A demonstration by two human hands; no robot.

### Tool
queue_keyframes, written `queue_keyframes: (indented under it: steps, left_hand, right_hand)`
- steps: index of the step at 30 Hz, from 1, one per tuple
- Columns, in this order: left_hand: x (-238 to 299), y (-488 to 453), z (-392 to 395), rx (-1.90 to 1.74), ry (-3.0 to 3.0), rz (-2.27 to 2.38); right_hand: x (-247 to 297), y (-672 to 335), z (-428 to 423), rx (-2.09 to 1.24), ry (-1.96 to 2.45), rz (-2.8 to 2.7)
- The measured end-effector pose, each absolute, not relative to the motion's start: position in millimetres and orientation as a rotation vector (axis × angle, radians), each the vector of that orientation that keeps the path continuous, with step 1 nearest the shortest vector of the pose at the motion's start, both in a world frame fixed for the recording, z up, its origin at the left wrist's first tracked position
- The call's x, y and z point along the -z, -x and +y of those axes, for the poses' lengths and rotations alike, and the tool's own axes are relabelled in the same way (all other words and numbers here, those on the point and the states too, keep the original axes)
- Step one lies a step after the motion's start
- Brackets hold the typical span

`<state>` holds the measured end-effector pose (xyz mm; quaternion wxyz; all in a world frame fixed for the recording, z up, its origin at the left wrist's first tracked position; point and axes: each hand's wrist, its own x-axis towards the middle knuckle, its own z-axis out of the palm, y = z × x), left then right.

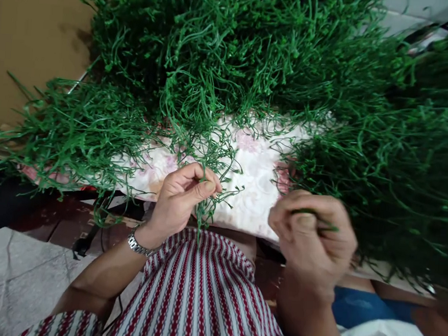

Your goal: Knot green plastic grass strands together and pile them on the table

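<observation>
My left hand [181, 198], with a metal watch on its wrist, is closed in a pinch on a bunch of thin green plastic sprigs [206, 207] that hang down over my lap. My right hand [313, 235] is closed too, thumb pressed on a single green stem [327, 227] that sticks out to the right. Both hands hover just in front of a white cloth with pink flowers [254, 175]. Big heaps of the same green sprigs [232, 51] lie on that cloth, behind and to both sides of my hands.
A red-and-white striped garment [200, 294] covers my lap. A brown wall [30, 31] stands at the upper left, grey stone floor [9, 281] at the lower left. A black cable and plug [84, 242] lie on the reddish floor. Blue and white cloth [367, 311] sits lower right.
</observation>
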<state>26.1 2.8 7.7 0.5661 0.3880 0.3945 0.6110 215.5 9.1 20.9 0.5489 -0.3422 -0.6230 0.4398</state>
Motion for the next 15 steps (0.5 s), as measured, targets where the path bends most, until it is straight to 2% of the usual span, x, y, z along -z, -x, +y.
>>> queue_keyframes:
  steps: [6, 11, 15]
  left_hand:
    - [-10, -37, 2, -1.489, -0.864, 0.939]
    - [-8, -37, 1, -1.523, -0.893, 0.938]
    - [-4, -28, -5, -1.346, -0.962, 0.971]
  right_hand:
    - [-7, -182, 4, -0.816, 0.84, -2.099]
    - [5, -179, 7, -0.771, 0.769, -2.119]
    - [3, -186, 9, -0.759, 0.752, -2.102]
